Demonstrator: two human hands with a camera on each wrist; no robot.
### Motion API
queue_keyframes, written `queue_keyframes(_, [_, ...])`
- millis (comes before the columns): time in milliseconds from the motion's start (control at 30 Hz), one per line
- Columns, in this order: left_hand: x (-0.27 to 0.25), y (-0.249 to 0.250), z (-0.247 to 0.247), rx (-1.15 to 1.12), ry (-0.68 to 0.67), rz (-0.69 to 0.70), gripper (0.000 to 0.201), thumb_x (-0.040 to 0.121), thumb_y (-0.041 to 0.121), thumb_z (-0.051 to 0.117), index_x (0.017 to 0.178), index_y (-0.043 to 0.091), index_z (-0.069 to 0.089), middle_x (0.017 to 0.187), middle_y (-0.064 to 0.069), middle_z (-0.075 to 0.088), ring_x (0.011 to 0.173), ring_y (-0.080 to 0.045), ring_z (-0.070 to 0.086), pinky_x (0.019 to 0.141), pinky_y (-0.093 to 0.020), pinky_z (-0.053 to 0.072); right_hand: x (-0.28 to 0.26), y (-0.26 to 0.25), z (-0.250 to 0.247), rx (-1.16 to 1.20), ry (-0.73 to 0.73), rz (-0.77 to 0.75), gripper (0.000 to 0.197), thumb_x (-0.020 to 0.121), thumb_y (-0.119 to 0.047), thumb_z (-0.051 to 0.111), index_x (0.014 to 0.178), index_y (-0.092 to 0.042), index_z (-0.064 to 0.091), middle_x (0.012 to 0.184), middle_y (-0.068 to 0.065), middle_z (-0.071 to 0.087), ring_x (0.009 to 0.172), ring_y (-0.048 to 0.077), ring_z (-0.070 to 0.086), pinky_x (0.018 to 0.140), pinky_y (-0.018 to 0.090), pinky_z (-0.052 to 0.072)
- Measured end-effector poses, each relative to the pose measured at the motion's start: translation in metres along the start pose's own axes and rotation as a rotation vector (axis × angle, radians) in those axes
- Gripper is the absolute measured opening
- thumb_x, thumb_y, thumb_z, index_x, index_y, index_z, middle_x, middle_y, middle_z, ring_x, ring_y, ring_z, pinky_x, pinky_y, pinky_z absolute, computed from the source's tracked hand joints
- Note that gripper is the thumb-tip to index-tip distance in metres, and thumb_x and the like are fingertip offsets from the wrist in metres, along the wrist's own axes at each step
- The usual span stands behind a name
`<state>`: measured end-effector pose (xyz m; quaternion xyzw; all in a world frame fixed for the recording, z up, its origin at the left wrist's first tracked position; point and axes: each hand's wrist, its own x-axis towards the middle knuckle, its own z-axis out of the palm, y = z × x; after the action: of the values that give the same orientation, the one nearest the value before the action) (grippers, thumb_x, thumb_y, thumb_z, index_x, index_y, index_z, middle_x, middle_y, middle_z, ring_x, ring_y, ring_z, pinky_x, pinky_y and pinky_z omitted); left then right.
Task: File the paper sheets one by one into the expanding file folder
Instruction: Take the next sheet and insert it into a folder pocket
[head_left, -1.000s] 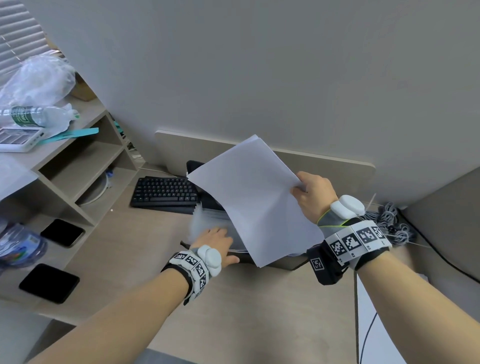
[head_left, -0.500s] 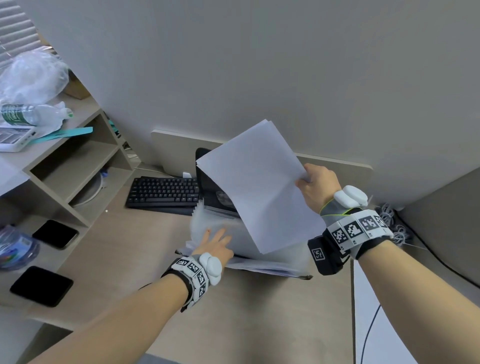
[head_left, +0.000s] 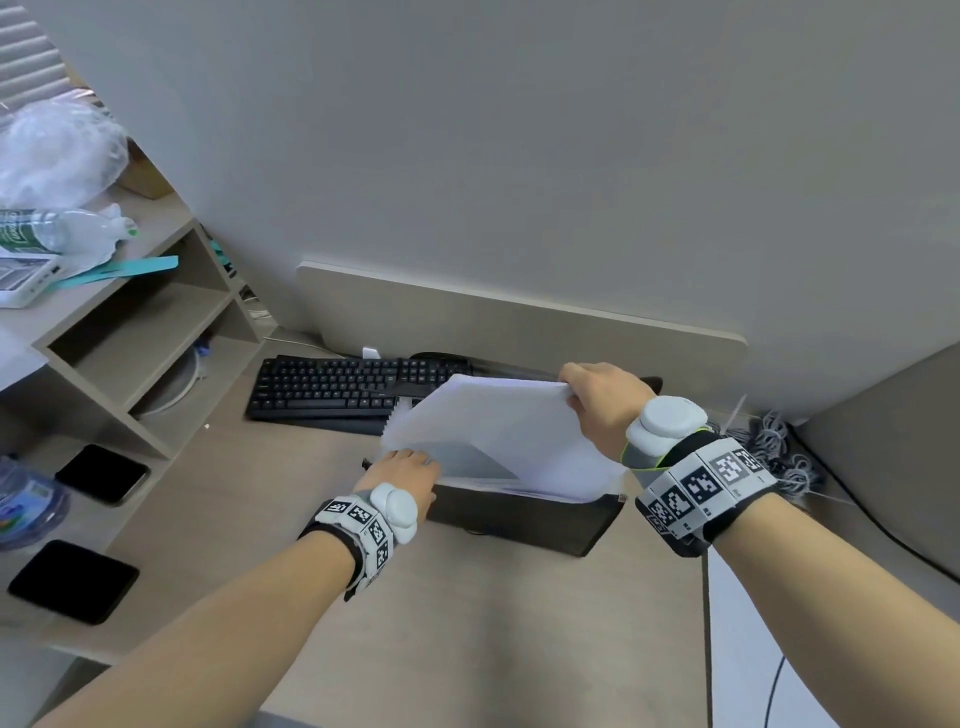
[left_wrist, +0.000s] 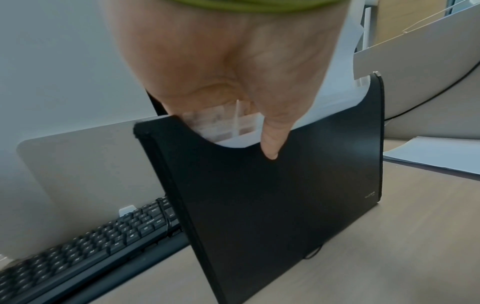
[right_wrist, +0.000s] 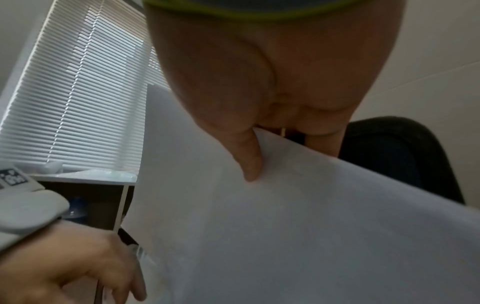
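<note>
A: Step in hand, by the look of it: feeding one sheet (head_left: 498, 431) into the folder (head_left: 524, 519). Upper corner pinched in right hand (head_left: 602, 410), thumb on near face, fingers (right_wrist: 322, 142) curled behind. Lower edge already down among the dividers, just past the left fingertips.

B: Left hand (head_left: 405, 478)?

A: Hooked over the folder's front wall at its left end. Thumb (left_wrist: 272, 139) flat on the black outer face, other fingers dipped inside, hidden by the wall. Apparently holding a pocket open; which pocket, cannot tell.

B: Folder itself?

A: Standing on the surface (head_left: 467, 623), leaning a little, directly under both hands. Keyboard (head_left: 332, 389) beyond the fingertips. More paper (left_wrist: 436, 154) lying flat on the surface, out past the folder's right edge.

B: Progress?

A: Partway in. Much of the sheet above the rim, tilted, upper corner high at the right fingers.

B: Next move?

A: Probably push straight down along the divider, then release the pinch. Calls for keeping the pocket spread and the sheet level. Risk: lower corner catching on a divider and buckling.
</note>
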<state>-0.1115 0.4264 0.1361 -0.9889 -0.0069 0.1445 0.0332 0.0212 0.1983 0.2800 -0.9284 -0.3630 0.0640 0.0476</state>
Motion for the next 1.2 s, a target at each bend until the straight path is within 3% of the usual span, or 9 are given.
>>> queue_keyframes(167, [-0.004, -0.004, -0.005, 0.009, -0.025, -0.003, 0.022, 0.093, 0.02, 0.051, 0.113, 0.011, 0.055, 0.119, -0.008, 0.058, 0.111, -0.028, 0.053, 0.092, -0.035, 0.041, 0.01, -0.01, 0.004, -0.088, -0.061, -0.015, 0.018, 0.086, 0.0, 0.042, 0.085, -0.017, 0.036, 0.082, -0.002, 0.045, 0.078, 0.024, 0.041, 0.053, 0.029, 0.029])
queue_keyframes(333, [-0.005, 0.001, -0.009, 0.009, -0.09, -0.011, 0.018, 0.086, 0.002, 0.051, 0.103, 0.006, 0.057, 0.111, -0.012, 0.061, 0.105, -0.03, 0.054, 0.082, -0.035, 0.044, 0.013, -0.021, 0.011, -0.145, -0.171, -0.011, 0.026, 0.082, 0.003, 0.043, 0.09, -0.019, 0.032, 0.092, 0.0, 0.046, 0.088, 0.021, 0.038, 0.065, 0.034, 0.036])
queue_keyframes(433, [-0.006, 0.001, -0.008, 0.005, -0.094, -0.01, 0.02, 0.085, 0.0, 0.05, 0.103, 0.006, 0.057, 0.11, -0.012, 0.061, 0.102, -0.03, 0.054, 0.08, -0.034, 0.043, 0.017, -0.027, 0.021, -0.18, -0.206, -0.027, 0.026, 0.083, 0.003, 0.045, 0.099, -0.016, 0.041, 0.106, 0.003, 0.053, 0.101, 0.024, 0.045, 0.066, 0.034, 0.036])
queue_keyframes(567, [-0.006, 0.001, -0.007, 0.021, -0.082, -0.004, 0.023, 0.087, 0.005, 0.051, 0.109, 0.01, 0.055, 0.114, -0.01, 0.06, 0.107, -0.029, 0.053, 0.086, -0.033, 0.038, 0.022, -0.026, 0.037, -0.145, -0.181, -0.014, 0.021, 0.092, -0.017, 0.051, 0.111, -0.013, 0.044, 0.117, 0.004, 0.051, 0.11, 0.025, 0.044, 0.071, 0.035, 0.041])
queue_keyframes(667, [-0.005, 0.0, -0.007, 0.03, -0.068, 0.007, 0.029, 0.086, 0.007, 0.055, 0.115, 0.01, 0.054, 0.118, -0.009, 0.058, 0.111, -0.028, 0.052, 0.09, -0.033, 0.038, 0.022, -0.021, 0.036, -0.115, -0.139, 0.001, 0.035, 0.092, -0.037, 0.054, 0.117, -0.014, 0.044, 0.12, 0.003, 0.05, 0.114, 0.025, 0.043, 0.08, 0.037, 0.045])
queue_keyframes(900, [-0.004, -0.001, -0.013, 0.006, -0.071, 0.012, 0.033, 0.084, 0.008, 0.056, 0.116, 0.013, 0.054, 0.115, -0.006, 0.06, 0.105, -0.026, 0.054, 0.086, -0.033, 0.038, 0.028, -0.013, 0.021, -0.058, -0.052, 0.032, 0.022, 0.096, -0.028, 0.045, 0.11, -0.012, 0.05, 0.109, 0.004, 0.054, 0.104, 0.026, 0.048, 0.077, 0.035, 0.043])
queue_keyframes(1000, [-0.006, -0.001, -0.017, -0.032, -0.103, 0.0, 0.025, 0.078, 0.007, 0.05, 0.102, 0.015, 0.054, 0.101, -0.005, 0.062, 0.089, -0.026, 0.054, 0.07, -0.029, 0.032, 0.03, -0.012, 0.02, -0.022, -0.062, 0.066, 0.017, 0.097, -0.023, 0.043, 0.102, -0.01, 0.053, 0.102, 0.007, 0.059, 0.092, 0.028, 0.054, 0.069, 0.034, 0.044])
queue_keyframes(1067, [-0.009, 0.0, -0.018, -0.092, -0.168, -0.068, 0.022, 0.072, 0.01, 0.047, 0.091, 0.016, 0.055, 0.091, -0.004, 0.062, 0.077, -0.024, 0.052, 0.057, -0.027, 0.033, 0.029, -0.015, 0.024, 0.027, -0.089, 0.104, 0.017, 0.096, -0.023, 0.045, 0.1, -0.01, 0.054, 0.097, 0.009, 0.061, 0.087, 0.033, 0.057, 0.071, 0.036, 0.049])
queue_keyframes(1200, [-0.018, 0.003, 0.002, -0.149, -0.297, -0.11, 0.017, 0.066, 0.018, 0.046, 0.076, 0.017, 0.06, 0.076, -0.001, 0.06, 0.066, -0.02, 0.053, 0.052, -0.02, 0.037, 0.022, -0.023, 0.064, 0.103, -0.173, 0.149, 0.011, 0.093, -0.027, 0.048, 0.094, -0.017, 0.053, 0.096, 0.009, 0.064, 0.085, 0.034, 0.059, 0.075, 0.039, 0.052])
